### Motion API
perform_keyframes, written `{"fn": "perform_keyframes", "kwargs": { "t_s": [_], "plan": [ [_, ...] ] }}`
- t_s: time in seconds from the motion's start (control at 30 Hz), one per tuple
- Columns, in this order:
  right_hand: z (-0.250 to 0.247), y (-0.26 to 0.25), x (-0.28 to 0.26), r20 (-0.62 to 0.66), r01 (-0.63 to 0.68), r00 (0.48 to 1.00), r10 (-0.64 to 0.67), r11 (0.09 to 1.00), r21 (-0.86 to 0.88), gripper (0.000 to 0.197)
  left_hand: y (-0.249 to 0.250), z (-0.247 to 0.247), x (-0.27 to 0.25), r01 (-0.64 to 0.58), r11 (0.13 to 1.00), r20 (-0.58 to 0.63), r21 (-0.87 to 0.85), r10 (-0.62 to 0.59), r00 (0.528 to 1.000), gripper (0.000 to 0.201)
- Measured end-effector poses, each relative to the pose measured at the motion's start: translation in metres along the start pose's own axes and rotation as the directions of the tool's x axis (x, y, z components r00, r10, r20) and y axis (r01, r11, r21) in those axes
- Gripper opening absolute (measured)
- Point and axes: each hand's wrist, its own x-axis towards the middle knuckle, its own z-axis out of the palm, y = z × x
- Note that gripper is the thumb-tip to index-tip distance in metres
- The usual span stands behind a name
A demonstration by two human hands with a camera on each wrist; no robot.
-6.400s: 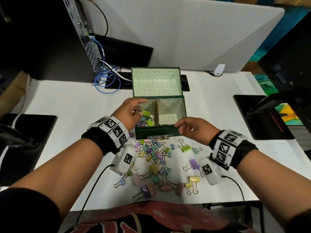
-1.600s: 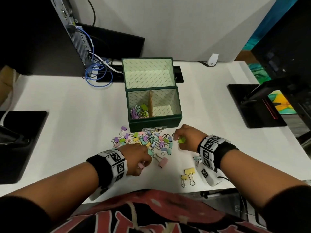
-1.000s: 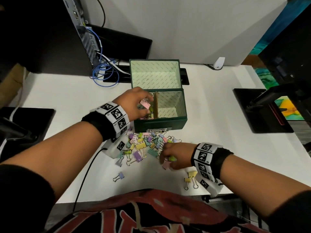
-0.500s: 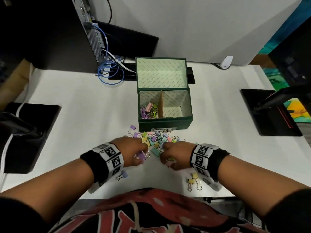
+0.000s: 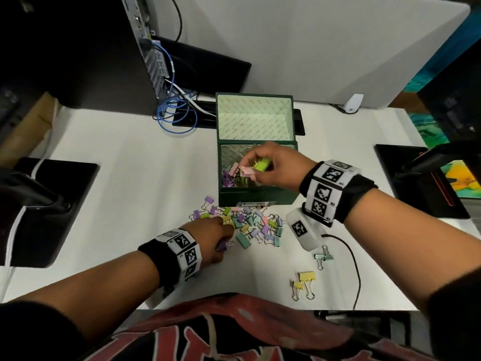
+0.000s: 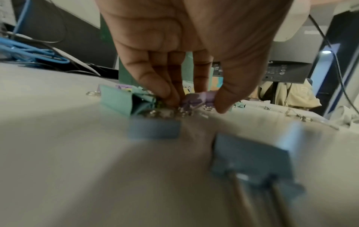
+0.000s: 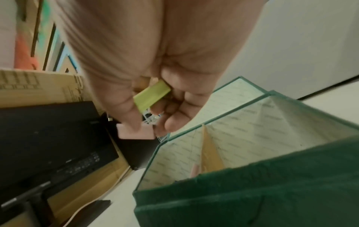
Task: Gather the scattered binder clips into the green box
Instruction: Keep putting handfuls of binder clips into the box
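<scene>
Pastel metal binder clips (image 5: 256, 226) lay heaped on the white table (image 5: 130, 183) just before the open green cardboard box (image 5: 257, 198). The right hand (image 5: 276, 165) held lime (image 7: 152, 96) and pink clips (image 7: 136, 132) above its left compartment; the left hand (image 5: 213, 239) pinched a purple clip (image 6: 202, 97) at the heap.

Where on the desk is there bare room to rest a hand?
Bare: white desk between the green box and the left black pad. Crowded: the clip pile before the box, where the left hand works.
</scene>
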Motion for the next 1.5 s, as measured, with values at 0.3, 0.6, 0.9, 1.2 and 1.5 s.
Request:
{"fn": "perform_keyframes", "kwargs": {
  "t_s": [0.3,0.6,0.9,1.2,1.5],
  "plan": [
    [0.02,0.013,0.016,0.0,-0.073,0.997,0.073,0.994,0.077,0.054,-0.007,-0.004,-0.01,-0.057,0.965,-0.101,-0.257,0.032,0.994,0.033],
    [0.02,0.034,-0.014,-0.038,-0.006,0.999,0.009,0.996,0.086,0.022,-0.008,-0.089,-0.007,-0.186,0.838,-0.517,-0.513,-0.129,0.846,0.023],
    [0.045,0.039,-0.031,0.266,-0.004,0.963,0.044,0.989,-0.146,0.026,-0.008,-0.097,0.016,-0.23,0.858,-0.589,-0.459,-0.1,0.802,0.034],
    [0.08,0.039,-0.025,0.422,0.147,0.906,0.021,0.921,-0.361,0.049,-0.045,-0.039,-0.025,0.079,0.928,-0.276,-0.365,-0.189,0.942,0.015],
    [0.098,0.045,-0.022,0.407,0.209,0.913,-0.023,0.884,-0.418,0.05,-0.04,-0.005,-0.029,0.221,0.952,-0.033,-0.211,-0.233,0.972,0.047]
  ]
}}
